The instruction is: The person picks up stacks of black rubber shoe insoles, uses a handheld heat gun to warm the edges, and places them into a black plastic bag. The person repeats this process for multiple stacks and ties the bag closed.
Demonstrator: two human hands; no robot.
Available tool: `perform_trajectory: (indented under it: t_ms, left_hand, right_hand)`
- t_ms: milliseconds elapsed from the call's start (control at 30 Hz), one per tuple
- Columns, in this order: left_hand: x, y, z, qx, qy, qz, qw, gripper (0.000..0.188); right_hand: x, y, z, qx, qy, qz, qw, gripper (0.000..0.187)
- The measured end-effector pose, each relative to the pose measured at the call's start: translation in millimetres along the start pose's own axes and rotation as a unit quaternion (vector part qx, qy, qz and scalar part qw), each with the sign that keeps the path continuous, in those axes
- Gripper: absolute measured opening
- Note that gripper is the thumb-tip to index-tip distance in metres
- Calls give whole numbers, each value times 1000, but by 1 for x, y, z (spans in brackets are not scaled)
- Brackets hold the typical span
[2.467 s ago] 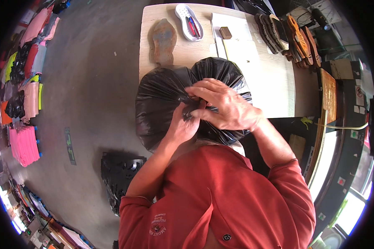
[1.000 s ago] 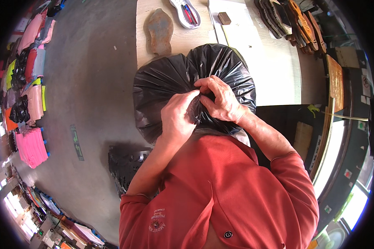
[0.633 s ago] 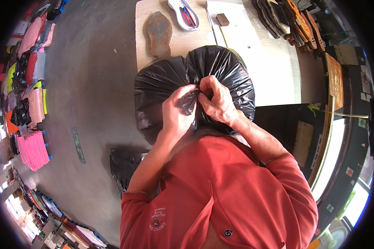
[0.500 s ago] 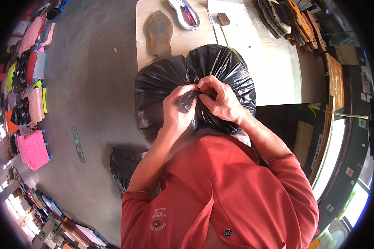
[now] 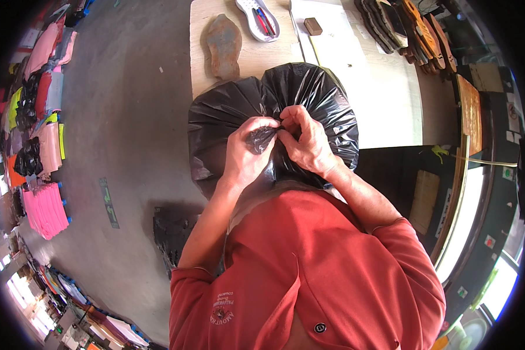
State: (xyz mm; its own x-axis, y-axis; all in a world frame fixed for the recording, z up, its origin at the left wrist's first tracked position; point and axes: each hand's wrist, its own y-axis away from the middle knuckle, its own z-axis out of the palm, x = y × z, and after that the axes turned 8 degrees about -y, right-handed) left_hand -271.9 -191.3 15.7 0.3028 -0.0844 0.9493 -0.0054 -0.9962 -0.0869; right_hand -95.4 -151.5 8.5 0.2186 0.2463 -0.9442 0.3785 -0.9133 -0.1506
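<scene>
A full black plastic bag [image 5: 224,111] bulges in front of me, against the near edge of the table. Its neck is gathered into tight folds at the middle of the top. My left hand [image 5: 248,153] is closed round that gathered neck, with a crumpled end of plastic poking out between thumb and fingers. Right beside it, my right hand [image 5: 308,143] pinches the plastic at the same spot, thumb and fingertips together. The fingertips of both hands nearly touch. Whether a tie or knot lies under them is hidden.
On the pale table [image 5: 385,99] lie a rusty sole-shaped plate [image 5: 223,46], a white sole-shaped tray [image 5: 256,20] with pens, a small brown block [image 5: 312,26] and white sheets. Stacked sole-shaped pieces [image 5: 382,23] stand far right. Another black bag [image 5: 172,233] rests low at my left. Folded pink material [image 5: 45,210] lines the left side.
Both hands stay at the bag's neck. The fingers have shifted only slightly, and my right forearm has moved a little to the left.
</scene>
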Motion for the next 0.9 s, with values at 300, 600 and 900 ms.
perform_trajectory:
  t_ms: [300, 600, 900]
  left_hand:
    - [-8, 5, 9, 22, 6, 0, 1000, 28]
    - [-20, 3, 23, 60, 16, -10, 998, 26]
    - [-22, -5, 34, 97, -143, 123, 977, 48]
  right_hand:
    - [5, 6, 18, 63, 103, -85, 989, 33]
    - [-6, 3, 1, 9, 22, 29, 999, 31]
    - [-9, 10, 2, 23, 32, -40, 998, 33]
